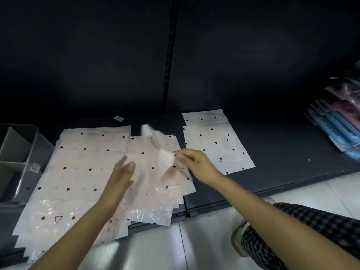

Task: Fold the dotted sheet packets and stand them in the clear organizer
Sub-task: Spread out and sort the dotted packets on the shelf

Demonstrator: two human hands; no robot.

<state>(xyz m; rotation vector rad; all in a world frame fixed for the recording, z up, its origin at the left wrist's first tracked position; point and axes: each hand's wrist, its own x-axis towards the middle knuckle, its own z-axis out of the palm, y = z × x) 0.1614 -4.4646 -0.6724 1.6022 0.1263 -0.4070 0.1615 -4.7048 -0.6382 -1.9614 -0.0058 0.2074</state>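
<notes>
Clear plastic organizer bin [18, 152] at far left shelf edge. Large stack of pale dotted sheet packets [78, 172] overhangs the dark shelf's front lip. Left hand [122, 172] flat, fingers straight, on middle dotted packet [153, 191]. Right hand [194, 164] pinches its lifted corner. Separate white dotted packets [216, 145] lie rightward; bare dark shelf [282, 152] beyond.

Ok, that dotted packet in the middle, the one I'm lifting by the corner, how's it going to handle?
Probably floppy: the lifted flap of the middle packet bends where the right hand pinches it. Likely light, since two fingers raise it. Its glossy, crinkled plastic looks slippery, so it may slide on the pile under the left hand.
</notes>
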